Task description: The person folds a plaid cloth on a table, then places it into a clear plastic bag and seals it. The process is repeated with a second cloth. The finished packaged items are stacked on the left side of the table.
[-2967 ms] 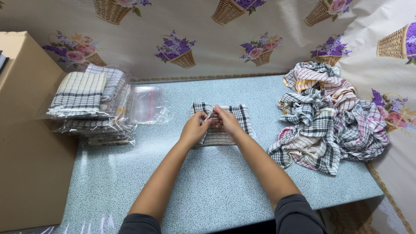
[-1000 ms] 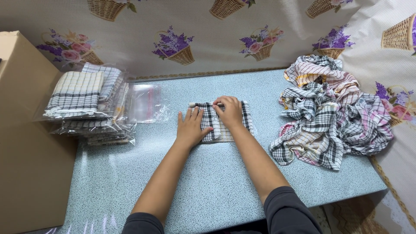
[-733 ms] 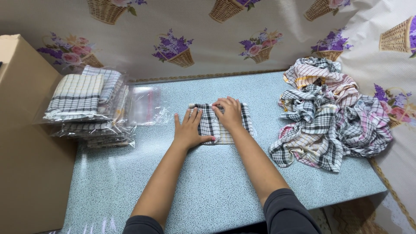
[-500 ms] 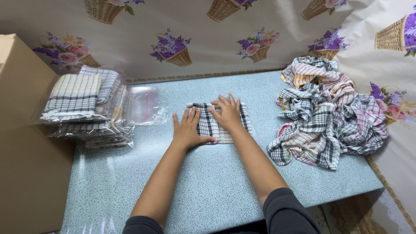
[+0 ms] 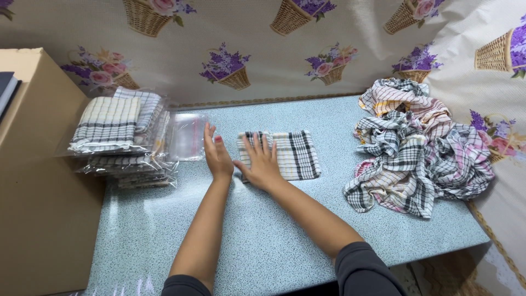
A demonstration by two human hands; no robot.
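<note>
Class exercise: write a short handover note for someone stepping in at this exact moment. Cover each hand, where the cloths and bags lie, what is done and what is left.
Left hand: open, empty, beside the empty clear bag.
Right hand: flat on the folded checked cloth.
Done: that cloth is folded; a stack of bagged cloths lies left on the table.
Left: folded cloth not yet bagged; pile of unfolded checked cloths at right.

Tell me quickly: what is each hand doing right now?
Left hand: open, holding nothing, between clear bag and folded checked cloth.
Right hand: open, flat on the cloth.
</note>
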